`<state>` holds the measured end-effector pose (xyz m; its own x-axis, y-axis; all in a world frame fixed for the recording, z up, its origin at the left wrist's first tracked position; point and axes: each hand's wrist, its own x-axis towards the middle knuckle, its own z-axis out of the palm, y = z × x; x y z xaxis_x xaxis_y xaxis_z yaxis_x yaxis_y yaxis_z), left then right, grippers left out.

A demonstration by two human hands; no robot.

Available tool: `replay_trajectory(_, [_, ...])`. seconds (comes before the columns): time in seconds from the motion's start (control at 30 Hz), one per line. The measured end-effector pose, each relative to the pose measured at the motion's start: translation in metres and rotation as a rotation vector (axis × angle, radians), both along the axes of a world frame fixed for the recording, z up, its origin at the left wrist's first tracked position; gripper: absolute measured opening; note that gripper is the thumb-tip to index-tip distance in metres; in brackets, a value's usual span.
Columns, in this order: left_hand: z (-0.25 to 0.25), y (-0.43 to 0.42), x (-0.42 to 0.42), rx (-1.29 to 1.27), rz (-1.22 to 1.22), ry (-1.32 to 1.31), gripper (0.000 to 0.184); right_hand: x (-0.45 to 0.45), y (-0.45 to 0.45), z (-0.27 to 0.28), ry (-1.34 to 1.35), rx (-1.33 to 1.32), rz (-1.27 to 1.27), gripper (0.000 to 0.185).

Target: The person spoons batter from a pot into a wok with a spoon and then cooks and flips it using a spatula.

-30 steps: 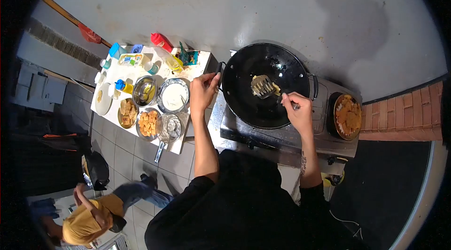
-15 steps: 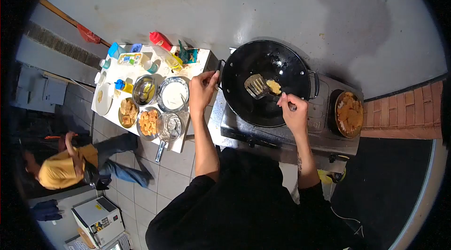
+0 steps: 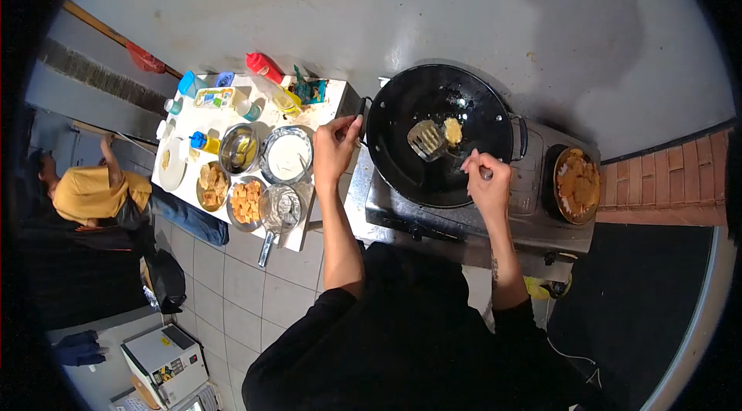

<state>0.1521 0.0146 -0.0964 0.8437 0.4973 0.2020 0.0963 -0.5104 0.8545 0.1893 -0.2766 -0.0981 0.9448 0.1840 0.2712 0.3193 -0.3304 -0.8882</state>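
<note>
A black wok sits on the steel gas stove. My left hand is closed on the wok's left loop handle. In my right hand, over the wok's front right rim, is a slotted spatula, its handle mostly hidden by the fingers. The spatula's head lies inside the wok, low in the bowl. Close beside its right edge is a small yellowish piece of food. Wet, shiny spots show on the wok's inner wall.
Left of the wok, a white table bears a bowl of white batter, a bowl of cut pieces, a strainer and bottles. A plate of orange-brown food stands right. Another person is beyond the table.
The spatula's head has moved slightly right and toward me, and the food piece sits a little farther from me. My left hand stays on the handle. The other person has moved farther away.
</note>
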Motion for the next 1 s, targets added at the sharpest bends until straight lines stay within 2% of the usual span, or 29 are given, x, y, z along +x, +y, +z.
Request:
replay_trajectory(0.03, [0.003,0.000,0.000,0.005,-0.002,0.011,0.033,-0.001,0.000,0.004,-0.106,-0.023,0.012,0.032])
replay_trajectory(0.07, [0.004,0.001,-0.002,0.011,-0.001,0.025,0.033,-0.003,-0.002,0.010,-0.103,-0.022,0.015,0.032])
replay_trajectory(0.13, [0.004,0.002,-0.002,-0.004,0.007,0.039,0.033,-0.005,-0.007,0.027,0.309,0.070,-0.097,0.030])
replay_trajectory(0.17, [0.004,0.000,-0.001,-0.021,0.007,0.051,0.032,-0.007,0.001,0.034,0.385,0.173,-0.155,0.029])
replay_trajectory(0.2, [0.004,-0.001,0.000,-0.022,-0.002,0.051,0.032,-0.006,0.002,0.030,0.384,0.175,-0.165,0.029])
replay_trajectory(0.3, [0.005,0.000,-0.001,-0.004,0.006,0.036,0.032,-0.003,-0.001,0.010,-0.049,0.010,-0.028,0.033])
replay_trajectory(0.33, [0.004,0.000,-0.002,-0.003,0.009,0.037,0.032,-0.003,-0.006,0.014,-0.048,0.011,-0.025,0.033])
replay_trajectory(0.43, [0.004,0.001,-0.002,0.006,0.001,0.037,0.033,-0.003,-0.011,0.028,0.293,0.033,-0.148,0.032])
replay_trajectory(0.47, [0.003,0.001,-0.002,0.009,0.014,0.037,0.033,-0.004,-0.008,0.026,0.294,0.033,-0.156,0.032])
replay_trajectory(0.53, [0.000,0.000,0.001,0.011,0.017,0.036,0.034,-0.006,-0.004,0.020,0.105,0.047,-0.034,0.034])
replay_trajectory(0.67, [-0.001,0.002,-0.002,0.039,0.027,0.030,0.035,-0.001,-0.016,0.029,0.175,0.001,-0.126,0.032])
replay_trajectory(0.7, [0.001,0.001,-0.001,0.051,0.032,0.031,0.035,-0.004,-0.011,0.030,0.334,0.103,-0.145,0.031])
replay_trajectory(0.73, [0.004,0.000,0.000,0.052,0.024,0.030,0.035,-0.004,-0.010,0.026,0.332,0.105,-0.153,0.031])
replay_trajectory(0.8, [0.008,-0.003,-0.001,0.017,0.034,0.044,0.035,-0.002,-0.009,0.015,0.011,0.004,-0.039,0.031])
replay_trajectory(0.93, [0.007,0.001,-0.003,0.058,0.027,0.074,0.034,0.003,-0.022,0.025,0.173,-0.016,-0.121,0.030])
replay_trajectory(1.0, [0.008,-0.003,-0.001,0.049,0.051,0.063,0.034,0.001,-0.015,0.023,0.200,0.062,-0.127,0.030])
